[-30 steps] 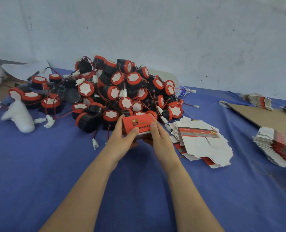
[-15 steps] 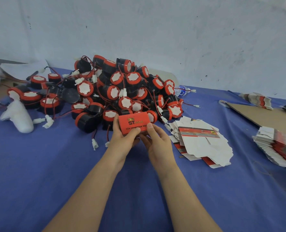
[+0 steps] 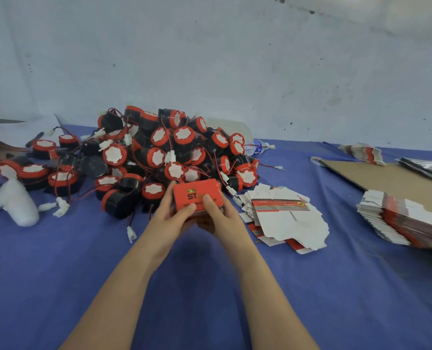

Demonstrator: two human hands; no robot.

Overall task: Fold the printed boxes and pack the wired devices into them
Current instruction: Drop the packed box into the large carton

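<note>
Near the pile (image 3: pixel 157 156), left hand (image 3: pixel 170 219) and right hand (image 3: pixel 224 218) fingers (image 3: pixel 208 202) clasp a half-hidden box (image 3: pixel 197 191).

One folded red box (image 3: pixel 197 195), dozens of wired devices (image 3: pixel 114 154), three stacks of flat boxes (image 3: pixel 285 218), one cardboard sheet (image 3: pixel 391 180).

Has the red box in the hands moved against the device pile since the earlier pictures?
Yes, slightly. The red box has risen a little toward the device pile, covering front devices that showed above it before.
</note>
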